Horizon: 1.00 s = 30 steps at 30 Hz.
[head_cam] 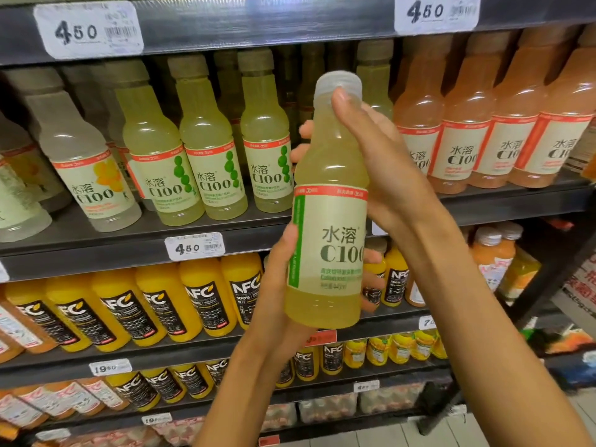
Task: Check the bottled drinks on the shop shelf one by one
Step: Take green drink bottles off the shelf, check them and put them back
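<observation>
Closest to the viewer, two bare forearms reach up from the bottom edge, holding one bottle (329, 201) upright in front of a shop shelf (225, 233).

The left hand (283, 272) cups the lower part of the bottle from the left, thumb lying along the edge of the label, fingers curled round behind so that their tips show at the right side. The bottle is clear plastic, filled nearly to the neck with pale yellow-green drink. It has a cream label printed "C100" and a frosted screw cap (338, 83). The right hand (380, 156) wraps the shoulder and neck from the right, thumb pressed against the cap's lower rim, fingertips showing past the bottle's left side.

Being so full, the bottle probably has real weight, and its smooth plastic may be slightly slippery. The walls would likely give a little under a squeeze, but it should not break easily. The labelled middle looks like the firmest place to hold, with the narrow neck a good second grip for turning it.

Behind, the same shelf holds pale bottles, then matching green-labelled bottles (206, 156), then orange-pink ones (477, 130) on the right. The shelf below carries bright orange juice bottles (151, 304), with price tags (194, 246) on the shelf edges.
</observation>
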Each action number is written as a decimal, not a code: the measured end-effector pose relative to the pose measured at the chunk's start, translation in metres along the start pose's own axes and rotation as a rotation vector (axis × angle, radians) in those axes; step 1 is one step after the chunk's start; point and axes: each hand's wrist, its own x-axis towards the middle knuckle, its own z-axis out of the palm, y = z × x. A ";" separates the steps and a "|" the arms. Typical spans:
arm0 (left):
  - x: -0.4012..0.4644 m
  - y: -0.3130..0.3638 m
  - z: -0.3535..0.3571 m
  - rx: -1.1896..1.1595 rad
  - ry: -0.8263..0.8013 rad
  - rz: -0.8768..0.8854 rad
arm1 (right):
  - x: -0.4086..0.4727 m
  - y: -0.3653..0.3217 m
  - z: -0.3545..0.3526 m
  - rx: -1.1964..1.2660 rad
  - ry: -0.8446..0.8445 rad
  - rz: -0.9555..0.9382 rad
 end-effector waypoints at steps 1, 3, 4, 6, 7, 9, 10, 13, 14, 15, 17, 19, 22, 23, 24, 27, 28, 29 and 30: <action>0.001 0.000 -0.003 0.106 0.081 0.004 | 0.000 -0.002 -0.001 -0.020 -0.004 -0.025; 0.001 0.000 -0.010 0.329 0.257 0.025 | 0.001 -0.004 -0.002 -0.087 0.008 -0.100; 0.002 0.001 -0.013 0.432 0.288 0.078 | 0.002 -0.004 -0.003 -0.141 0.035 -0.155; 0.006 0.004 -0.011 0.616 0.265 0.188 | 0.006 -0.002 -0.004 -0.255 0.105 -0.262; 0.011 0.006 -0.010 0.693 0.274 0.208 | 0.009 -0.001 -0.004 -0.294 0.137 -0.298; 0.023 0.009 -0.013 0.797 0.337 0.241 | 0.016 0.000 -0.005 -0.352 0.183 -0.342; 0.028 0.010 -0.015 0.829 0.365 0.258 | 0.021 0.000 -0.006 -0.377 0.196 -0.348; 0.040 0.007 -0.020 0.866 0.425 0.254 | 0.035 0.002 -0.013 -0.413 0.217 -0.284; 0.043 0.004 -0.021 0.863 0.444 0.248 | 0.038 0.004 -0.016 -0.422 0.221 -0.260; 0.045 0.001 -0.022 0.860 0.463 0.244 | 0.042 0.006 -0.018 -0.434 0.225 -0.248; 0.051 -0.002 -0.023 0.848 0.502 0.246 | 0.048 0.012 -0.021 -0.442 0.232 -0.249; 0.057 -0.002 -0.027 0.840 0.538 0.278 | 0.053 0.013 -0.022 -0.425 0.250 -0.269; 0.068 0.003 -0.029 0.856 0.569 0.316 | 0.063 0.012 -0.020 -0.467 0.305 -0.311; 0.071 0.003 -0.029 0.864 0.570 0.319 | 0.066 0.013 -0.019 -0.510 0.329 -0.322; 0.073 0.002 -0.029 0.868 0.570 0.320 | 0.069 0.014 -0.019 -0.550 0.348 -0.324; 0.077 0.001 -0.030 0.888 0.588 0.333 | 0.076 0.019 -0.019 -0.592 0.389 -0.344; 0.078 0.001 -0.032 0.908 0.604 0.350 | 0.077 0.021 -0.020 -0.592 0.404 -0.369; 0.079 0.001 -0.033 0.931 0.621 0.370 | 0.079 0.023 -0.020 -0.598 0.416 -0.403; 0.081 0.000 -0.033 0.960 0.642 0.391 | 0.080 0.024 -0.020 -0.610 0.428 -0.432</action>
